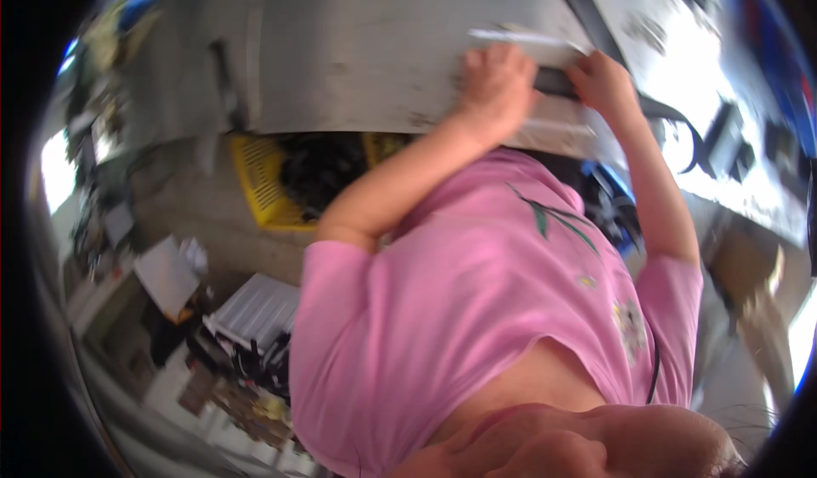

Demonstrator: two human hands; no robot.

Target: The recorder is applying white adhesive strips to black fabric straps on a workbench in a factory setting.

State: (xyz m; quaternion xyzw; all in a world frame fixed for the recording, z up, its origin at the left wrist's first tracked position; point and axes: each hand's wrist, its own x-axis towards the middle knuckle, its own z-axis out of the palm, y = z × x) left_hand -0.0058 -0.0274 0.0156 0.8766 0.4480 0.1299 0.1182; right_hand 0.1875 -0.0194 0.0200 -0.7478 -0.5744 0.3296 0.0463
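A black strap [556, 81] stretches flat between my two hands at the near edge of the metal worktable [357, 61]. My left hand [500, 82] has its fingers curled down over the strap's left end, and what lies under them is hidden. My right hand [602, 85] pinches the strap a short way to the right. Beneath the strap is a pale flat piece [555, 127] with a bright, shiny far edge, blurred by glare and motion. More black strap [587, 5] comes down from the far side and passes by my right hand, curving in a loop to the right.
A yellow crate [255, 184] with dark items stands below the table edge at left. A blue container [617, 193] with dark contents is below at right. Dark blocks [728, 137] lie on the table's right. A grey slatted box [255, 308] is on the floor.
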